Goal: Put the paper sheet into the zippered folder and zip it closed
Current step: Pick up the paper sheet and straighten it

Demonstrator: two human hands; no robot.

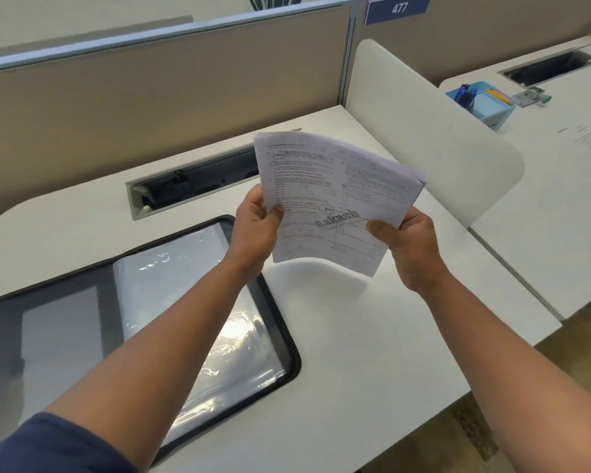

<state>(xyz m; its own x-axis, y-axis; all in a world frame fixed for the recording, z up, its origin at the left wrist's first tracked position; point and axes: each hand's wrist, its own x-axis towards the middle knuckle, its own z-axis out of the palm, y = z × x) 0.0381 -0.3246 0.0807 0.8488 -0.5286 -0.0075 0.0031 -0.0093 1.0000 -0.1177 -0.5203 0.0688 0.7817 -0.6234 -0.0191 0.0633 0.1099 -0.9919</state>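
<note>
A printed white paper sheet (pixel 331 196), slightly bowed, is held up above the desk. My left hand (pixel 255 230) grips its left edge and my right hand (pixel 408 244) grips its lower right edge. The zippered folder (pixel 171 268) lies open flat on the desk to the left, black-edged, with shiny clear plastic sleeves on its right half and a dark pocket on its left half. My left forearm crosses over the folder's right half and hides part of it.
The white desk (pixel 355 336) has a cable slot (pixel 191 182) behind the folder. A white divider panel (pixel 434 131) stands to the right. Beyond it, a blue organiser tray (pixel 485 104) sits on the neighbouring desk. A beige partition wall (pixel 151 97) closes the back.
</note>
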